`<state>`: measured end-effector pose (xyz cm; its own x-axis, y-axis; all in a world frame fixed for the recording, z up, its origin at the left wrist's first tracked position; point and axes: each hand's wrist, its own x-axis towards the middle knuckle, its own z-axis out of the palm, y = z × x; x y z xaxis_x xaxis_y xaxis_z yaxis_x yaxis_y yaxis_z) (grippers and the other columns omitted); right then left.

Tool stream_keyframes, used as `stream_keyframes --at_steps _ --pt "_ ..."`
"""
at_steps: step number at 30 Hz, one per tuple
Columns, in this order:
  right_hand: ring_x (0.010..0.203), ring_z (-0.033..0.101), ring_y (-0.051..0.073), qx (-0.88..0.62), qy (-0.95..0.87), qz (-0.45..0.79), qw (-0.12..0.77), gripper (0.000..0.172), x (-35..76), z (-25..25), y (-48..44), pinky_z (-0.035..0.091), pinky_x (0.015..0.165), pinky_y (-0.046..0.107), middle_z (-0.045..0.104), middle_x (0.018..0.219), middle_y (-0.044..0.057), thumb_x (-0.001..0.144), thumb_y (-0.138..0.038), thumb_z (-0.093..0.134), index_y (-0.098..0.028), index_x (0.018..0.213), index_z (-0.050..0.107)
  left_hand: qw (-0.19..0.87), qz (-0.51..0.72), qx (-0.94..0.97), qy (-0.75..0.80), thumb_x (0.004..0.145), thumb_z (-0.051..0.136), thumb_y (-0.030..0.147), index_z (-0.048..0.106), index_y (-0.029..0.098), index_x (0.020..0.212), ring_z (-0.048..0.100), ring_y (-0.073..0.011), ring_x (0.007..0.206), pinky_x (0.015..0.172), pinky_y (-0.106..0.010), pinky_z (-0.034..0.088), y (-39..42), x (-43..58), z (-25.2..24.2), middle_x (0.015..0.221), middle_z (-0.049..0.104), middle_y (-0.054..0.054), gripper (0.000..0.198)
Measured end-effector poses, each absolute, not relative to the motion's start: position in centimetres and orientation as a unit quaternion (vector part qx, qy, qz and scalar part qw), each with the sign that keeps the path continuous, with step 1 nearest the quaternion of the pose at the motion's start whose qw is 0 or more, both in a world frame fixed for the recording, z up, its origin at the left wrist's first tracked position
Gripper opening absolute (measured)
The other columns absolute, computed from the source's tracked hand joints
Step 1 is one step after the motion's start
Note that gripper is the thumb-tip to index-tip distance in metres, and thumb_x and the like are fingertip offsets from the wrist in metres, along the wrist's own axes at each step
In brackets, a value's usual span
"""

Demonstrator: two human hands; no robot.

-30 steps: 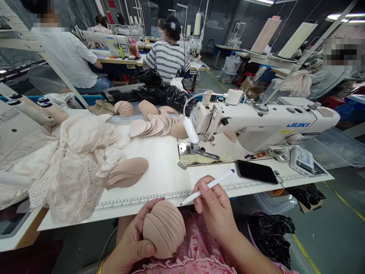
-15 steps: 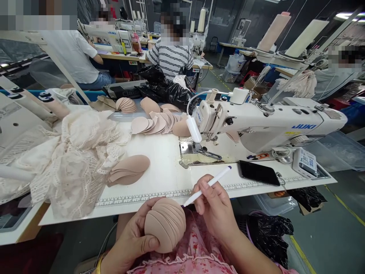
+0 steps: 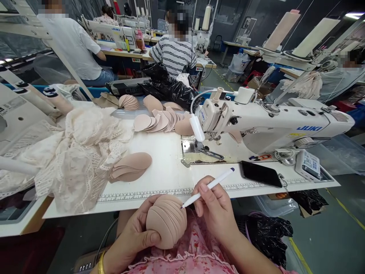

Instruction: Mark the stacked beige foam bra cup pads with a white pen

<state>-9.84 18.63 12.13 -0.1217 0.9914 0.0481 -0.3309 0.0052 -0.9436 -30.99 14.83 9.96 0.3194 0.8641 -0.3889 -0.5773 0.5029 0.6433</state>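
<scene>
A fanned stack of beige fabric pads [image 3: 167, 222] is gripped in my left hand [image 3: 142, 232], thumb across the front and fingers behind. My right hand [image 3: 213, 203] pinches a white marker pen [image 3: 208, 188], its dark tip pointing down-left at the upper right edge of the stack. Whether the tip touches the pads I cannot tell for sure. Beyond my hands, another small pile of beige pads [image 3: 131, 166] lies on the white sewing table [image 3: 165, 163]. Farther back is a longer spread row of similar pads [image 3: 161, 121].
A white sewing machine [image 3: 273, 121] stands on the right, with a black phone [image 3: 261, 174] in front of it. Cream lace fabric [image 3: 82, 152] is heaped on the left. A black plastic bag [image 3: 168, 85] lies behind the table; co-workers sit beyond at other machines.
The marker's tip has come slightly lower and closer to the edge of the pad stack. My left hand still holds the stack, and the camera view has shifted a little.
</scene>
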Motion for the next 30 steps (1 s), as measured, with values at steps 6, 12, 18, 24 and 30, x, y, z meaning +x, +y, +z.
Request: stream_keyframes --at_steps 6,12,18,24,30 --pt "0.050 0.043 0.010 -0.344 -0.449 0.617 0.547 0.032 -10.01 12.23 18.38 0.035 0.057 0.026 0.054 0.054 -0.007 0.109 -0.045 0.057 -0.022 0.088 0.062 0.778 0.444 0.231 0.378 0.060 0.101 0.034 0.072 0.025 0.125 0.072 -0.0291 0.102 0.084 -0.032 0.058 14.82 -31.02 10.14 0.115 0.077 -0.007 0.072" --pt "0.050 0.044 0.009 -0.343 -0.468 0.617 0.532 0.031 -10.06 12.42 18.06 0.036 0.056 0.024 0.055 0.055 -0.007 0.109 -0.044 0.057 -0.021 0.089 0.062 0.776 0.446 0.228 0.384 0.060 0.101 0.035 0.069 0.025 0.128 0.070 -0.0286 0.104 0.089 -0.034 0.057 14.73 -31.15 9.76 0.121 0.074 -0.008 0.076" --pt "0.050 0.044 0.008 -0.332 -0.462 0.607 0.555 0.030 -10.11 12.61 17.90 0.036 0.056 0.023 0.055 0.056 -0.007 0.111 -0.040 0.055 -0.021 0.088 0.061 0.787 0.436 0.231 0.369 0.062 0.100 0.039 0.067 0.026 0.131 0.070 -0.0305 0.107 0.086 -0.034 0.057 14.68 -31.21 9.76 0.119 0.074 -0.007 0.078" --pt "0.049 0.045 0.008 -0.322 -0.476 0.628 0.524 0.030 -10.24 12.53 17.87 0.036 0.054 0.023 0.054 0.055 -0.007 0.110 -0.043 0.056 -0.020 0.091 0.062 0.789 0.440 0.193 0.383 0.059 0.102 0.033 0.065 0.028 0.131 0.070 -0.0323 0.114 0.096 -0.040 0.057 14.61 -31.22 9.92 0.128 0.073 -0.009 0.082" --pt "0.050 0.044 0.008 -0.332 -0.474 0.616 0.534 0.031 -10.23 12.53 17.83 0.036 0.055 0.022 0.055 0.055 -0.007 0.110 -0.043 0.057 -0.020 0.089 0.061 0.794 0.446 0.197 0.362 0.062 0.100 0.033 0.066 0.026 0.130 0.071 -0.0311 0.112 0.090 -0.034 0.058 14.67 -31.05 9.92 0.124 0.074 -0.008 0.076"
